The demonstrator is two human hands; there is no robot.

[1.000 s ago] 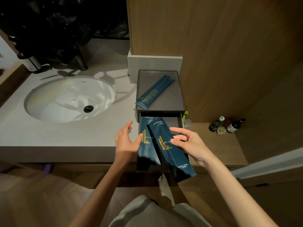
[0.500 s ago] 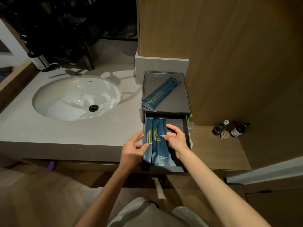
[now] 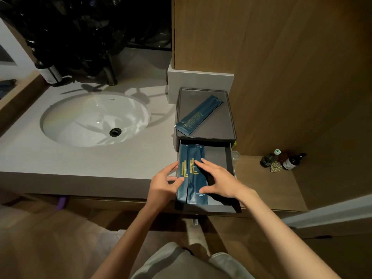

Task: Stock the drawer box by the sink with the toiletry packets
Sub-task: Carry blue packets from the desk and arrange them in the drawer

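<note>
The fingers (image 3: 203, 164) of the right hand (image 3: 219, 183) were seen spread apart and nearly straight, laid flat on the right-hand packet (image 3: 196, 190), with nothing clamped. The left hand (image 3: 163, 186) was held loosely curved at the drawer's left edge, its thumb touching the side of the left-hand packet (image 3: 181, 158), and no real grip could be made out there either. Both dark blue packets were lying lengthwise, side by side and touching, along the left half of the open drawer (image 3: 216, 158). A third packet (image 3: 198, 117) was lying aslant on top of the drawer box (image 3: 221, 125), not yet stowed. The packets were judged light, thin and pliant, with a slick film skin likely to slide under a flat push. A pinch at a sealed end or across the narrow width would be preferred. The box was set on the pale tabletop (image 3: 80, 160) just right of the oval sink (image 3: 94, 119), against a wooden wall panel (image 3: 281, 67). A lower wooden shelf (image 3: 261, 188) with small bottles (image 3: 291, 162) was noted to the right, and the room was dimly lit.
</note>
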